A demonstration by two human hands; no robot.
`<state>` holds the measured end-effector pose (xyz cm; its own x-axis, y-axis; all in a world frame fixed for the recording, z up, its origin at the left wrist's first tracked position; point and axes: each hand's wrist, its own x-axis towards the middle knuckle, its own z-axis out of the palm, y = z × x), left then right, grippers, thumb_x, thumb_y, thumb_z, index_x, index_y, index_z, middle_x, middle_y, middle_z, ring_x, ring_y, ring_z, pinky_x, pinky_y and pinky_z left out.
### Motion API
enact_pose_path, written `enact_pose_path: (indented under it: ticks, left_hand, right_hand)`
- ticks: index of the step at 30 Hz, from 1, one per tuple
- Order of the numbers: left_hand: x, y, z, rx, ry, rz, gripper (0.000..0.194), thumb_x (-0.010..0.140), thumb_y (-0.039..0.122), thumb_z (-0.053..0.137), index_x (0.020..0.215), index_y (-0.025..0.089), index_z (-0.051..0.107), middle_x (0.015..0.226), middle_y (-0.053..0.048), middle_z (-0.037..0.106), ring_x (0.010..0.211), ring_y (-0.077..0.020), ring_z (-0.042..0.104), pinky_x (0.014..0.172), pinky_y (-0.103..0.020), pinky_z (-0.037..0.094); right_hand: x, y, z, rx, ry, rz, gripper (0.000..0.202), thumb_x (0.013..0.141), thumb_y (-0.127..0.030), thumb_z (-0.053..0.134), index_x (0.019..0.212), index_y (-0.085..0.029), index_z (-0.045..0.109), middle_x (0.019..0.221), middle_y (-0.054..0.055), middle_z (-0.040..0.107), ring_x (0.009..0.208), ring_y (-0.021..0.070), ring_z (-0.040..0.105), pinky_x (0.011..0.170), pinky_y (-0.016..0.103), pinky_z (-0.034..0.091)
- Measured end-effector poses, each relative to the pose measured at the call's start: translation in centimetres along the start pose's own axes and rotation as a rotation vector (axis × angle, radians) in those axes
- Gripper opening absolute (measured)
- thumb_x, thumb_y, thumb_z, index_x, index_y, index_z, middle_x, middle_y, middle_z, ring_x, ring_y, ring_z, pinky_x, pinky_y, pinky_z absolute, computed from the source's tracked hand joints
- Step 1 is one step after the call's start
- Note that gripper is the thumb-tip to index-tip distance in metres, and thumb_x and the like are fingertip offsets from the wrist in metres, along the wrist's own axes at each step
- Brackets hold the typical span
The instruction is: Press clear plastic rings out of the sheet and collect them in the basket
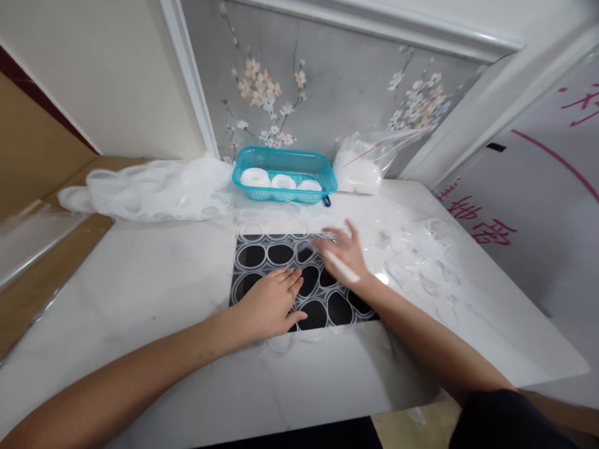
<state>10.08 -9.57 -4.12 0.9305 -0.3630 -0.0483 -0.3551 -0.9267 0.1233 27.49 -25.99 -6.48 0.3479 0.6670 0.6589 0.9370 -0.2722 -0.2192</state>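
Note:
In front of me lies a black rectangular sheet [312,315] with pale, rounded ring outlines across it; clear film seems to reach past its edges. My left hand [274,300] rests flat on its lower middle, fingers stretched out and thumb apart. Over the upper right part, my right hand [340,249] is raised and blurred by motion. A slim white pen-like tool [344,268] lies along its palm, held in the hand; its tip is too blurred to make out. Some right fingers stick up away from the sheet.
Behind the sheet stands a blue plastic basket [284,156] with white rolls in it. Beside it are a clear bag with white contents [360,168] and a heap of translucent ring-patterned film [159,190]. Clear film scraps [421,255] lie on the white table [178,268] at right.

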Motion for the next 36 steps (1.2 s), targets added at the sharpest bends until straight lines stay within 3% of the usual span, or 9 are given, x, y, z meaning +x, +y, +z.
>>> enact_pose_path:
  ticks: [2,4,10,15,25,28,32,34,36]
  left_hand:
    - [0.0,-0.1,-0.7,-0.018,-0.011,-0.005,0.067,0.09,0.05,0.058,0.134,-0.001,0.053,0.143,-0.024,0.046,0.133,-0.0319,0.047,0.113,-0.043,0.036]
    - [0.1,-0.3,-1.4,-0.055,-0.005,-0.005,0.059,0.091,0.049,0.058,0.129,0.004,0.058,0.138,-0.02,0.054,0.127,-0.03,0.054,0.109,-0.042,0.04]
    - [2.6,-0.6,-1.9,-0.089,0.176,0.061,0.051,0.096,0.051,0.05,0.126,0.011,0.06,0.137,-0.013,0.057,0.123,-0.0259,0.056,0.104,-0.039,0.044]
    - [4.9,0.0,-0.4,0.034,0.043,0.136,0.062,0.095,0.055,0.049,0.132,0.006,0.056,0.139,-0.017,0.054,0.129,-0.0289,0.052,0.109,-0.04,0.04]
    - [4.8,0.0,0.7,0.047,0.032,0.133,0.066,0.096,0.055,0.047,0.134,0.002,0.053,0.141,-0.021,0.049,0.135,-0.0306,0.046,0.111,-0.042,0.038]
    - [4.8,0.0,0.7,0.032,0.012,0.128,0.069,0.095,0.058,0.045,0.136,0.003,0.051,0.143,-0.021,0.047,0.137,-0.0306,0.043,0.112,-0.042,0.036]
    - [4.7,0.4,0.3,0.02,-0.024,0.124,0.074,0.093,0.058,0.049,0.139,0.001,0.046,0.146,-0.023,0.043,0.138,-0.0314,0.041,0.115,-0.044,0.032]
    - [4.7,0.6,-0.3,0.022,-0.036,0.122,0.074,0.091,0.057,0.052,0.138,0.0,0.047,0.146,-0.024,0.042,0.138,-0.0315,0.041,0.117,-0.045,0.029]
    - [4.7,0.6,-1.0,0.004,-0.056,0.116,0.07,0.09,0.057,0.053,0.134,0.002,0.053,0.145,-0.022,0.044,0.136,-0.0303,0.043,0.117,-0.044,0.029]
  right_hand:
    - [1.6,1.1,-1.0,-0.015,0.314,0.303,0.026,0.098,-0.023,0.043,0.1,-0.021,0.069,0.1,0.006,0.072,0.103,0.0237,0.062,0.104,0.052,0.038]
    - [2.1,1.4,-2.0,0.042,0.4,0.452,0.028,0.097,-0.028,0.044,0.096,-0.019,0.07,0.1,0.008,0.072,0.1,0.0245,0.062,0.096,0.048,0.045]
    - [-2.2,-0.6,-2.0,0.444,-0.109,0.516,0.027,0.093,-0.036,0.052,0.087,-0.019,0.072,0.095,0.006,0.074,0.093,0.0237,0.068,0.083,0.036,0.052]
    - [-3.8,-0.4,-1.2,0.55,-0.119,0.646,0.031,0.089,-0.042,0.055,0.083,-0.018,0.074,0.097,0.007,0.074,0.093,0.0253,0.07,0.083,0.035,0.054]
    - [-3.9,0.0,-1.3,0.508,-0.124,0.61,0.032,0.092,-0.043,0.054,0.088,-0.018,0.075,0.098,0.008,0.075,0.093,0.0244,0.07,0.085,0.036,0.055]
    - [-4.8,-0.9,-1.1,0.293,-0.158,0.471,0.027,0.095,-0.037,0.05,0.098,-0.022,0.073,0.102,0.006,0.074,0.112,0.028,0.062,0.101,0.048,0.045]
    - [-4.4,-0.9,-1.2,-0.049,-0.234,0.155,0.024,0.092,-0.019,0.05,0.104,-0.026,0.07,0.108,0.003,0.073,0.131,0.0309,0.046,0.115,0.068,0.002]
    - [-3.0,0.9,-2.0,-0.139,-0.14,0.193,0.025,0.089,-0.013,0.05,0.099,-0.025,0.07,0.097,0.004,0.074,0.125,0.0308,0.05,0.113,0.07,-0.003]
    - [-1.4,3.3,-3.3,-0.218,0.134,0.41,0.028,0.089,-0.013,0.044,0.093,-0.023,0.07,0.093,0.006,0.072,0.117,0.0319,0.053,0.109,0.073,0.001]
